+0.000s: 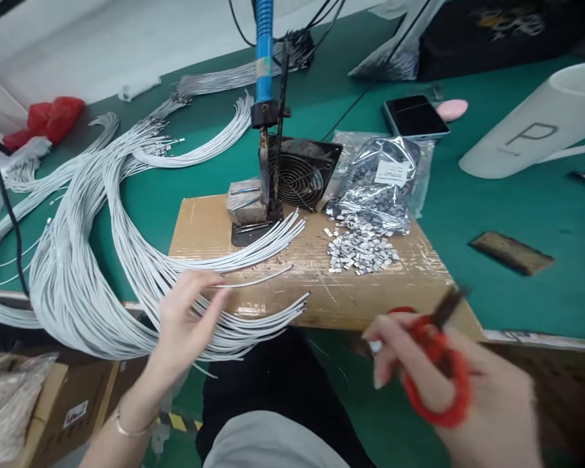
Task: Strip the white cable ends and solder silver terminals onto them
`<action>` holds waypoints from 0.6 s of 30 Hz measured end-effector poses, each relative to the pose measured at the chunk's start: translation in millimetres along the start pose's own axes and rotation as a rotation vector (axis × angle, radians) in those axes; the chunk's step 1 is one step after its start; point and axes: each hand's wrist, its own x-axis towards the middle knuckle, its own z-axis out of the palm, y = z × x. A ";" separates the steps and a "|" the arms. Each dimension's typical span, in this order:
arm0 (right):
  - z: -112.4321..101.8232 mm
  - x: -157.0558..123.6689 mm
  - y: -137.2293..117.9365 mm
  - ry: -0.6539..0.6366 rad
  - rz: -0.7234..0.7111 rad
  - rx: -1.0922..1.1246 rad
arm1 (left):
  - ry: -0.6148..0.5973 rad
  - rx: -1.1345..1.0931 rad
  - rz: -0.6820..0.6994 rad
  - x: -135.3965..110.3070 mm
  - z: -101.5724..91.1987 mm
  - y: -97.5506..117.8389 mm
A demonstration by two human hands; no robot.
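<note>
My left hand [188,325] pinches a single white wire [260,279] that lies across the cardboard board [341,292], just above a bundle of white wires [253,322]. My right hand [472,396] is closed on red-handled scissors [436,354], blurred by motion, at the board's near right corner. A pile of small metal clips [361,250] lies on the board. A blue-handled soldering iron [264,58] stands upright in a holder [253,214] at the board's far edge.
Long loops of white wire [78,260] cover the green table at left. A small black fan [299,172] and a plastic bag of clips [383,185] stand behind the board. A phone [414,117], a white roll [541,127] and a brown block [511,252] lie at right.
</note>
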 end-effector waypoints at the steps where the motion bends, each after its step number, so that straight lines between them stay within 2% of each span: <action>1: 6.9 1.3 -1.0 -0.027 0.022 0.035 | -0.052 0.025 0.031 -1.0 11.6 -4.6; 3: 16.9 2.3 -6.7 -0.032 0.056 0.103 | -0.125 0.103 0.074 -6.3 32.1 -12.0; 4: 19.6 2.8 -10.2 0.005 0.056 0.118 | -0.139 0.135 0.076 -9.5 39.5 -14.3; 7: 20.0 6.5 -16.6 0.081 -0.014 0.091 | -0.140 0.115 0.074 -18.1 45.4 -16.0; 10: 17.1 12.0 -13.0 0.114 -0.063 0.063 | -0.228 0.031 0.117 -24.4 30.7 -13.5; 13: 19.1 15.2 -5.9 0.134 -0.009 0.043 | -0.407 -0.033 0.122 -28.8 8.4 -11.8; 16: 23.8 17.3 -1.2 0.126 0.004 0.013 | -0.543 -0.093 0.054 -28.7 -7.2 -12.7; 18: 23.6 20.1 2.1 0.149 -0.054 0.015 | -0.526 -0.179 -0.039 -25.0 -10.9 -14.6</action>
